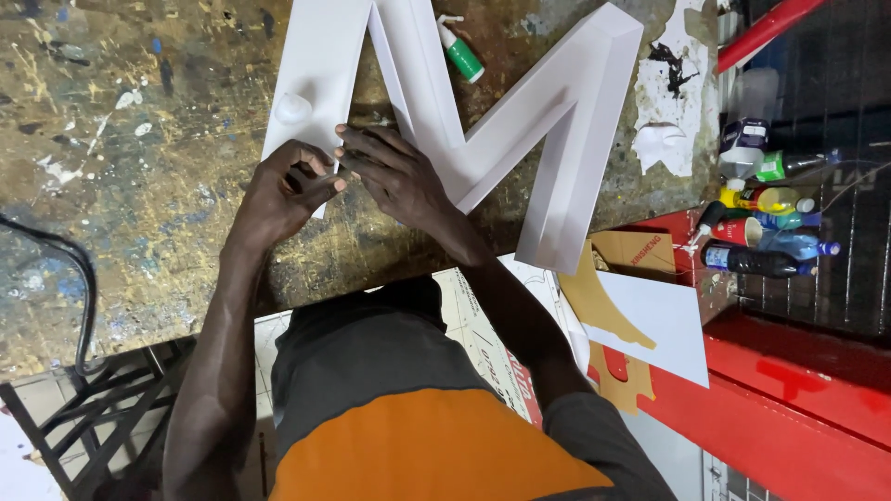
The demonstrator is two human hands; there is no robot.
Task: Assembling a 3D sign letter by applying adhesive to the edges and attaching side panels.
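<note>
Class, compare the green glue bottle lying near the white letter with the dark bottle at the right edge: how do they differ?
The green bottle is short with a white nozzle; the dark bottle is longer. The green bottle lies alone beside the white letter; the dark bottle lies among other bottles. Both lie on their sides.

White letter form (520, 121): 1
Hands: 2, left (278, 190), right (394, 172)
Green-and-white glue bottle (459, 51): 1
White sheet (654, 320): 1
Black cable (74, 269): 1
</note>
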